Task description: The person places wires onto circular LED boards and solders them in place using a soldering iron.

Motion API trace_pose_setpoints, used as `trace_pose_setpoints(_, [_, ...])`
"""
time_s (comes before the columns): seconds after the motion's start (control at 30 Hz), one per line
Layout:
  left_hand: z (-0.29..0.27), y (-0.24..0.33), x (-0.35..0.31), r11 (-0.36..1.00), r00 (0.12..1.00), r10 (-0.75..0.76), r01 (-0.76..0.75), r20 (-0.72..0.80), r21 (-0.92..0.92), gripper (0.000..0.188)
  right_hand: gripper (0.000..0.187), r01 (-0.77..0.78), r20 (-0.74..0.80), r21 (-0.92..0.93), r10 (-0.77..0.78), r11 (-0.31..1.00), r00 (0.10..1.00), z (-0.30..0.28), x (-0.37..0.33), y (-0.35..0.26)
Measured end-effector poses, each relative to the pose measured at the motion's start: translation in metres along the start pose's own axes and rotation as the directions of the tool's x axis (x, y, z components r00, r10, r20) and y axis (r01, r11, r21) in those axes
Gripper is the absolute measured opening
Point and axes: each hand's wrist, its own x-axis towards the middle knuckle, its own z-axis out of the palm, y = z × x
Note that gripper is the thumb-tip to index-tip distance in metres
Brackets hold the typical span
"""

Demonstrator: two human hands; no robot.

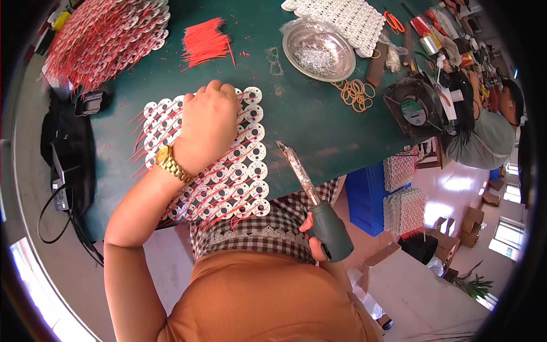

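My left hand point(212, 122), a gold watch point(172, 164) on its wrist, rests over a panel of round white circuit boards point(250, 171). Its fingers are curled closed near the panel's far edge, and whatever they pinch is hidden beneath them. Red wires point(213, 208) run slantwise across the panel's rows and stick out past its left side. Low at the right, my right hand point(312, 236) grips a soldering iron point(331, 231) by its dark green handle. The iron's metal tip points up and left, just right of the panel and apart from it.
A bundle of short red wires point(205, 43) lies beyond the panel. Wired boards point(108, 40) are heaped at far left. A metal bowl point(292, 54), rubber bands point(356, 95), a small fan point(413, 105) and bare boards point(342, 23) stand right. Another person point(484, 137) sits at far right.
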Motion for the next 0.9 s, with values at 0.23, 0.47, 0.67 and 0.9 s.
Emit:
trace_pose_setpoints(0.23, [-0.014,-0.004,0.0,0.999,0.999,0.019,-0.018,0.032,-0.039,0.009,0.046,0.118,-0.062,-0.224,-0.134,0.967,0.989,-0.005,-0.015,0.017])
trace_pose_setpoints(0.47, [-0.031,0.013,-0.041,0.86,0.995,0.087,-0.049,0.052,-0.508,0.009,0.039,-0.04,-0.109,-0.241,0.014,0.97,0.994,-0.001,-0.005,0.001])
trace_pose_setpoints(0.67, [-0.013,0.019,-0.052,0.818,0.972,0.234,-0.209,-0.021,-0.536,0.009,0.043,-0.157,-0.106,-0.361,0.127,0.919,0.986,0.009,-0.006,-0.015])
trace_pose_setpoints(0.9, [-0.014,0.02,-0.054,0.773,0.992,0.097,-0.022,0.084,-0.634,0.008,0.045,-0.102,-0.152,-0.419,0.041,0.902,0.988,0.012,-0.022,-0.002])
